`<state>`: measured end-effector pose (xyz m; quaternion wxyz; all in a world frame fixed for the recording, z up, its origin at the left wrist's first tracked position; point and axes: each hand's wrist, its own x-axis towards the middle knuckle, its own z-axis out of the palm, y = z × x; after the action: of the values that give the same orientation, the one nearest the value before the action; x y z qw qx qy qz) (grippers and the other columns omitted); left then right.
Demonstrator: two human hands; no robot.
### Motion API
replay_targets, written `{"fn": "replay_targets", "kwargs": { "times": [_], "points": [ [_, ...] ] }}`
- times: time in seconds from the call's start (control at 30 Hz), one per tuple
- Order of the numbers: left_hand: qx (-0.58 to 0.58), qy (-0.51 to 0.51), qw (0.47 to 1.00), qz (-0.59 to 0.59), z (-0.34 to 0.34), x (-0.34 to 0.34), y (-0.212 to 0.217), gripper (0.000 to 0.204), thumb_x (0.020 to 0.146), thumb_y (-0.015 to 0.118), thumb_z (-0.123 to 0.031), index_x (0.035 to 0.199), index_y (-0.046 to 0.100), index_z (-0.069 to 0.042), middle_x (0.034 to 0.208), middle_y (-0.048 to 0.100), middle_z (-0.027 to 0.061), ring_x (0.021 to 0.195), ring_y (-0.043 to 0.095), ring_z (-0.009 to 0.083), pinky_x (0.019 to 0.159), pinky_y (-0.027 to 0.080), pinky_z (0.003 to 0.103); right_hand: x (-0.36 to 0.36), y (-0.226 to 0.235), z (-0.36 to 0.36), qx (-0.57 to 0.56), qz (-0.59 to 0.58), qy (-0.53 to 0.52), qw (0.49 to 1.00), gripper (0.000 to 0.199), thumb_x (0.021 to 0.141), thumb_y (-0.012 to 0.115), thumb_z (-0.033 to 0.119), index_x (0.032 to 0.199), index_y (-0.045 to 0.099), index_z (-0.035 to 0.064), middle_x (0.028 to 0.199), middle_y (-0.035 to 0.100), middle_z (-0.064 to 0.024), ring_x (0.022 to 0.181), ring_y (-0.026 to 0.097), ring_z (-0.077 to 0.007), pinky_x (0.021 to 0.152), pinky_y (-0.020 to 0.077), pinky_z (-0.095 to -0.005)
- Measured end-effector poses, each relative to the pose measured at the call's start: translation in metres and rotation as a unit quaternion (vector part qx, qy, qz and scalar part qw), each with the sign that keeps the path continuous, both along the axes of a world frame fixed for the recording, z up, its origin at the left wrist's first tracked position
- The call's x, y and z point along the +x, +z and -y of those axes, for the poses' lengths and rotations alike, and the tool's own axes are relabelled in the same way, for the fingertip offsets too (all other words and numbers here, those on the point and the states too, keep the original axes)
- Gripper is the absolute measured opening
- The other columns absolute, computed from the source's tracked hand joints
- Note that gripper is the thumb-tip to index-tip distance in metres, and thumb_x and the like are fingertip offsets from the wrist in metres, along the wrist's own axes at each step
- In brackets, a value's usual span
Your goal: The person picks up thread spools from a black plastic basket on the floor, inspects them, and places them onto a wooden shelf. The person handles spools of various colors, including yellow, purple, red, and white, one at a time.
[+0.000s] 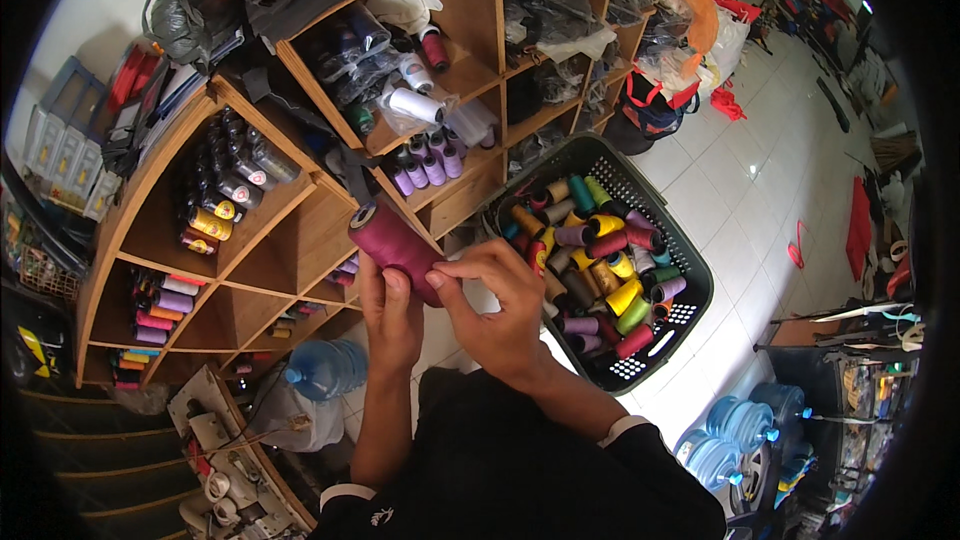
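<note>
A large spool of maroon thread (392, 245) is held up in front of me, tilted, with one end of its core showing at the upper left. My left hand (388, 305) grips it from below, the thumb lying along its side. With thumb and index finger my right hand (492, 300) pinches the spool's lower right end; whether a loose thread is in that pinch is too small to tell. To the right, below the hands, a dark green plastic basket (690, 270) holds many spools in yellow, maroon, purple, green and brown.
Wooden cubby shelves (270, 275) stand ahead and left, holding dark spools (235, 180), purple spools (425, 165) and plastic-wrapped ones. A blue water jug (328, 370) sits at lower left. More water jugs (740, 427) stand at lower right. Bags (660, 105) lie on the white tiled floor (740, 170).
</note>
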<state>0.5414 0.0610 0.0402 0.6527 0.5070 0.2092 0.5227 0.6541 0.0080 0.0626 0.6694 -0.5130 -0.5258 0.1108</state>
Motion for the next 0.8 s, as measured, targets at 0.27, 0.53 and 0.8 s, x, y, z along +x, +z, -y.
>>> {"fn": "replay_targets", "kwargs": {
  "times": [0.27, 0.53, 0.8],
  "points": [
    [-0.055, 0.007, 0.998, 0.009, -0.001, -0.001, -0.002, 0.051, 0.098, 0.041, -0.041, 0.133, 0.034, -0.005, 0.114, 0.051, 0.0087, 0.103, 0.053, 0.0194, 0.088, 0.043, 0.036, 0.015, -0.013, -0.006, -0.037, -0.027, 0.077, 0.996, 0.011, 0.087, 0.057, 0.006, 0.085, 0.049, -0.0001, 0.078, 0.049, -0.009, 0.071, 0.049, -0.0214, 0.065, 0.0401, -0.0303],
    [-0.152, -0.045, 0.987, 0.033, -0.01, -0.013, 0.0, 0.057, 0.097, 0.035, -0.052, 0.129, 0.041, -0.005, 0.108, 0.054, 0.0093, 0.096, 0.055, 0.0205, 0.077, 0.047, 0.037, 0.055, -0.037, -0.007, -0.082, 0.115, -0.152, 0.978, 0.019, 0.083, 0.058, 0.0, 0.102, 0.056, 0.0011, 0.091, 0.054, -0.0118, 0.081, 0.055, -0.0231, 0.073, 0.0447, -0.0342],
    [-0.146, 0.034, 0.989, 0.0, -0.009, -0.003, 0.008, 0.06, 0.098, 0.034, -0.05, 0.133, 0.038, -0.002, 0.103, 0.056, 0.0086, 0.093, 0.056, 0.0187, 0.079, 0.047, 0.034, 0.016, -0.021, 0.002, -0.147, -0.098, 0.162, 0.971, 0.038, 0.079, 0.072, 0.006, 0.114, 0.059, 0.0013, 0.099, 0.062, -0.0076, 0.086, 0.06, -0.0139, 0.075, 0.0481, -0.0277]
  ]
}}
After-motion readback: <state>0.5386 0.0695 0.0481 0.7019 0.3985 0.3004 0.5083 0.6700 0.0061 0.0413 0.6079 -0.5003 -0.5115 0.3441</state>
